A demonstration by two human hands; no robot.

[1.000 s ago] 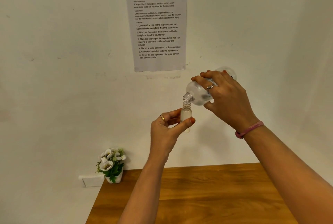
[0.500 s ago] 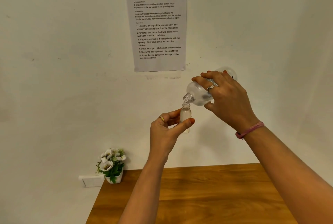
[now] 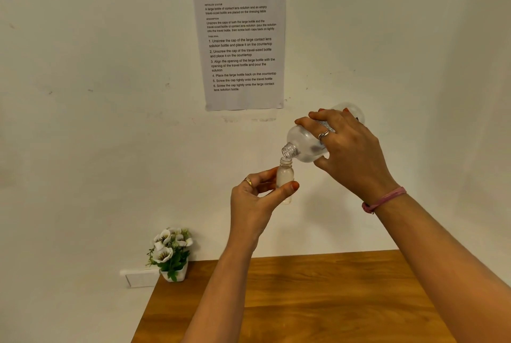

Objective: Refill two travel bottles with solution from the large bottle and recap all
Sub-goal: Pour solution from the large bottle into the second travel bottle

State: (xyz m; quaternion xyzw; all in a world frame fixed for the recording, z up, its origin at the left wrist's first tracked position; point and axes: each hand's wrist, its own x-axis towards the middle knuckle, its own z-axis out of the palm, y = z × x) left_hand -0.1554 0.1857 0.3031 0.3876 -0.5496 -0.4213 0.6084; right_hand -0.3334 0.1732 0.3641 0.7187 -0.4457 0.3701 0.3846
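My left hand (image 3: 257,199) holds a small clear travel bottle (image 3: 284,175) upright in the air, pinched between thumb and fingers, its neck uncapped. My right hand (image 3: 349,153) grips the large clear bottle (image 3: 305,145) from above and tilts it down to the left. The large bottle's open threaded mouth sits just above and touching the rim of the travel bottle's neck. Both bottles are held high above the wooden table, in front of the wall. The second travel bottle and the caps are not in view.
A wooden table (image 3: 318,301) lies below my arms. A small white pot of artificial flowers (image 3: 170,255) stands at its back left corner, beside a white wall socket (image 3: 139,279). A printed instruction sheet (image 3: 240,41) hangs on the white wall.
Both hands and bottles stay almost still; the large bottle remains tilted over the travel bottle's neck.
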